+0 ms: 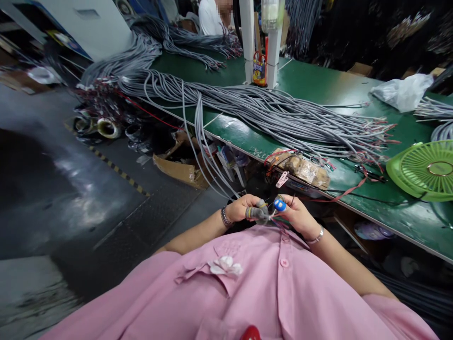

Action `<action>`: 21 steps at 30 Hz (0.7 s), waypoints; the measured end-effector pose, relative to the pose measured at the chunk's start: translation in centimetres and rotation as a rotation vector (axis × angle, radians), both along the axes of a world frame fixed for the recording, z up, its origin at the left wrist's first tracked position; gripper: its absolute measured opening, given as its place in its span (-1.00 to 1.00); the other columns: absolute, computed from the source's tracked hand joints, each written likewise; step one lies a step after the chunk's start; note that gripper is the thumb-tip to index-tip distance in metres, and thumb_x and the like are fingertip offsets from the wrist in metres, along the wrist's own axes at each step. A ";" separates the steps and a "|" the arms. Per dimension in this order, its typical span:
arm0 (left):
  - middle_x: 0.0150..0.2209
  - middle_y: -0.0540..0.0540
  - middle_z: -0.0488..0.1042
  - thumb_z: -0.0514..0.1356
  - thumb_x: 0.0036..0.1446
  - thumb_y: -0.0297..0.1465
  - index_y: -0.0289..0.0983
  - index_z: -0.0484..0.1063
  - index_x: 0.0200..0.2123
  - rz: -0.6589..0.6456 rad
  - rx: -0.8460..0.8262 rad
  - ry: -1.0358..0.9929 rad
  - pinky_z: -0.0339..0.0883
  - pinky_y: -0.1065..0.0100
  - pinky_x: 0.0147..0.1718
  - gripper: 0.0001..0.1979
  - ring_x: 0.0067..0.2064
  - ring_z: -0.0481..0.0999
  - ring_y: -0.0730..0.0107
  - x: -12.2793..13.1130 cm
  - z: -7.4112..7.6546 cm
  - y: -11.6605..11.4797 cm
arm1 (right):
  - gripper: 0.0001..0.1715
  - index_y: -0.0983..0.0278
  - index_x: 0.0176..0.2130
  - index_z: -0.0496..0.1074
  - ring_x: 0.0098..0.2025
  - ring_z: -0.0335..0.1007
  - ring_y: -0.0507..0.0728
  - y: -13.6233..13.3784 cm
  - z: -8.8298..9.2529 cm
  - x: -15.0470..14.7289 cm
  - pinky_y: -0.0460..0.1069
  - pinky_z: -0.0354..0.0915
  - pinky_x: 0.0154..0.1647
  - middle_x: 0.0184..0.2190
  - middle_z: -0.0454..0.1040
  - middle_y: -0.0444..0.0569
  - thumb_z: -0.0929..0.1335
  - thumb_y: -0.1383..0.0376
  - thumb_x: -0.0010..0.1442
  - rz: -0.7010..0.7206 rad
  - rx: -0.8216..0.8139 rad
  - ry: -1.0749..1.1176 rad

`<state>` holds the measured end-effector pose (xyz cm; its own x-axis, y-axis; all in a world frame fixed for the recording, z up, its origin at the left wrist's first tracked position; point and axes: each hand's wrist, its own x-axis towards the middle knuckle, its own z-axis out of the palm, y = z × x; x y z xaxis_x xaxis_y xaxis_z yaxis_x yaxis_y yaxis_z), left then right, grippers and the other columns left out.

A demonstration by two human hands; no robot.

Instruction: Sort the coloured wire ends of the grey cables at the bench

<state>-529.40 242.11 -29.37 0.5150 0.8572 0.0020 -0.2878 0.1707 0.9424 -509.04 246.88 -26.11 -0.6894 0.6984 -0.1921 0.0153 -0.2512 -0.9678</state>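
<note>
My left hand [247, 208] is closed in front of my pink shirt, its fingertips in grey covers pinching thin coloured wires [275, 218]. My right hand [296, 215] is closed too, a blue cover on one fingertip, pinching the same wire ends from the other side. The two hands touch at the wires. A grey cable [207, 160] hangs from the green workbench [354, 89] down toward my hands. A large bundle of grey cables [269, 113] with stripped red ends lies across the bench above my hands.
A green plastic fan guard [424, 170] lies at the bench's right. A taped block [304, 170] sits at the bench edge. A white post [274, 47] stands mid-bench, with a plastic bag [401, 92] far right. Cardboard boxes [180, 165] and tape rolls [106, 127] lie on the floor. Another person sits beyond the bench.
</note>
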 end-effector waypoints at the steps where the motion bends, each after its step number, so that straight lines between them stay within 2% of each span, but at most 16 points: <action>1: -0.57 -0.11 0.46 0.33 0.00 -0.03 -0.38 0.57 -0.38 -0.091 0.066 0.067 0.17 0.47 -0.64 -0.54 -0.63 0.30 0.54 -0.3 0.6 0.1 | -0.54 0.28 -0.51 0.33 -0.62 0.01 -0.08 0.5 -0.2 0.2 -0.14 0.05 -0.61 -0.64 0.23 -0.21 0.43 -0.01 0.11 -0.021 -0.038 -0.018; 3: -0.43 -0.21 0.55 0.28 0.09 -0.08 -0.36 0.60 -0.32 -0.219 0.223 0.196 0.34 0.42 -0.46 -0.59 -0.47 0.48 0.39 -0.9 1.6 0.5 | -0.50 0.27 -0.55 0.25 -0.66 -0.16 -0.11 2.0 -0.6 0.8 -0.16 -0.14 -0.68 -0.70 0.06 -0.28 0.45 -0.01 0.08 -0.146 -0.099 -0.027; 4: -0.38 -0.23 0.58 0.25 0.13 -0.11 -0.34 0.61 -0.29 -0.241 0.308 0.255 0.38 0.40 -0.38 -0.62 -0.39 0.53 0.34 -1.3 2.0 0.6 | -0.49 0.25 -0.55 0.23 -0.67 -0.22 -0.11 2.7 -0.8 1.2 -0.16 -0.20 -0.70 -0.71 0.01 -0.30 0.46 -0.01 0.07 -0.245 -0.125 -0.012; 6: -0.33 -0.23 0.59 0.23 0.18 -0.17 -0.31 0.61 -0.25 -0.174 0.451 0.358 0.40 0.41 -0.28 -0.69 -0.31 0.56 0.32 -2.0 2.4 0.9 | -0.49 0.24 -0.54 0.21 -0.68 -0.26 -0.11 4.0 -1.2 2.2 -0.16 -0.26 -0.72 -0.71 -0.03 -0.32 0.46 -0.03 0.06 -0.432 -0.146 0.029; 8: -0.34 -0.22 0.59 0.26 0.17 -0.23 -0.31 0.61 -0.24 -0.018 0.534 0.419 0.40 0.43 -0.28 -0.74 -0.32 0.56 0.35 -2.8 2.5 1.3 | -0.48 0.24 -0.54 0.22 -0.69 -0.26 -0.11 4.8 -1.8 3.0 -0.16 -0.26 -0.73 -0.71 -0.01 -0.31 0.44 -0.06 0.07 -0.503 -0.144 0.046; 11: -0.36 -0.20 0.59 0.30 0.13 -0.26 -0.35 0.59 -0.26 0.192 0.564 0.397 0.41 0.44 -0.32 -0.75 -0.34 0.56 0.37 -3.6 2.3 1.8 | -0.46 0.26 -0.51 0.30 -0.69 -0.26 -0.12 4.9 -2.8 3.2 -0.16 -0.25 -0.74 -0.69 0.06 -0.27 0.38 -0.13 0.11 -0.429 -0.180 0.032; 14: -0.38 -0.19 0.58 0.31 0.12 -0.24 -0.38 0.59 -0.27 0.319 0.535 0.355 0.41 0.45 -0.37 -0.72 -0.38 0.53 0.40 -3.6 2.1 2.4 | -0.39 0.29 -0.47 0.37 -0.69 -0.27 -0.13 5.0 -3.8 2.2 -0.16 -0.24 -0.73 -0.65 0.19 -0.22 0.34 -0.20 0.11 -0.368 -0.208 0.003; 18: -0.41 -0.16 0.56 0.32 0.10 -0.22 -0.40 0.58 -0.26 0.444 0.466 0.296 0.39 0.46 -0.38 -0.68 -0.39 0.51 0.44 -2.7 1.8 3.4 | -0.34 0.30 -0.45 0.41 -0.69 -0.17 -0.12 5.6 -4.1 0.4 -0.15 -0.16 -0.73 -0.63 0.27 -0.16 0.32 -0.25 0.10 -0.299 -0.203 -0.027; 21: -0.42 -0.14 0.55 0.33 0.07 -0.19 -0.41 0.58 -0.25 0.475 0.415 0.265 0.37 0.47 -0.41 -0.65 -0.42 0.48 0.46 -2.2 1.4 4.4 | -0.35 0.28 -0.45 0.40 -0.68 -0.09 -0.10 5.8 -4.2 -0.3 -0.13 -0.10 -0.71 -0.64 0.30 -0.15 0.32 -0.25 0.09 -0.297 -0.118 -0.051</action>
